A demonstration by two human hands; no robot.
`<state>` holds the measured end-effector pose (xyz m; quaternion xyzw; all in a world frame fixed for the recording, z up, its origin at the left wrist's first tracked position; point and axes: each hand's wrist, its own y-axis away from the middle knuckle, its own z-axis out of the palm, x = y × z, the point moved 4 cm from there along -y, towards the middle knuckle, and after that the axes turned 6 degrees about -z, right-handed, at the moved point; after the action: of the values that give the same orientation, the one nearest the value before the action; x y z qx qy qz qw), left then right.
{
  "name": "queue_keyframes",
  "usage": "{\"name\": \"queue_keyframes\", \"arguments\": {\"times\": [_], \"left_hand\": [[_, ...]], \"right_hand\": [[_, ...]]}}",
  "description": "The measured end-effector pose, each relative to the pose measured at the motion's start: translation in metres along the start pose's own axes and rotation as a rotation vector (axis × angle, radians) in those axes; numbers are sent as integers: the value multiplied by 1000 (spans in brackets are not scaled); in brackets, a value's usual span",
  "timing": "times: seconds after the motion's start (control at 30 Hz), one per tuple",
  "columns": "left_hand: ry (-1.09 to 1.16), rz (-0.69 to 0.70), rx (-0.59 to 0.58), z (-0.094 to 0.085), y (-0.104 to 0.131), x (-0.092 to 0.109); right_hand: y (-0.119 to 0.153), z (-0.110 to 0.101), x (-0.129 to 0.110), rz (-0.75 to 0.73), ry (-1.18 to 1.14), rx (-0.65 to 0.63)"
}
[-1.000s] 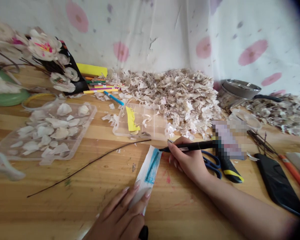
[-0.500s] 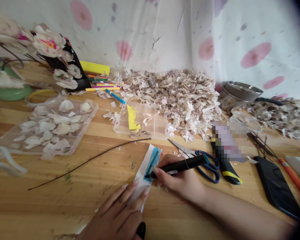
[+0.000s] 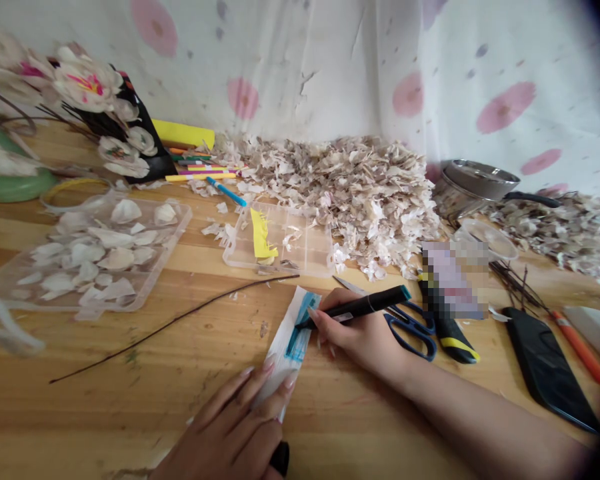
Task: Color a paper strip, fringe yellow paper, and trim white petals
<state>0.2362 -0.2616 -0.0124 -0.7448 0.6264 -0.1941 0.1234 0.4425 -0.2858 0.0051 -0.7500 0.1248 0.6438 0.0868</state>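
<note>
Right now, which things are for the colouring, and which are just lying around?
In use:
- black marker, gripped by the right fingers
- white strip, partly blue, under the left fingers

Probably just lying around:
- scissors
- thin dark stem
- petal tray
- black phone
- steel pot

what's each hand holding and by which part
The right hand holds the black marker near its tip. The left hand presses the paper strip at its near end; whether that hand grips the black object is unclear.
</note>
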Motion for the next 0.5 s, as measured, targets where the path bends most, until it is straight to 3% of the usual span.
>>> {"name": "queue_keyframes", "arguments": {"times": [0.3, 0.5], "left_hand": [[43, 2, -32, 6, 8, -1], [73, -33, 39, 4, 6, 0]], "right_hand": [[-10, -12, -1, -45, 27, 126], [-13, -14, -3, 0, 41, 201]]}}
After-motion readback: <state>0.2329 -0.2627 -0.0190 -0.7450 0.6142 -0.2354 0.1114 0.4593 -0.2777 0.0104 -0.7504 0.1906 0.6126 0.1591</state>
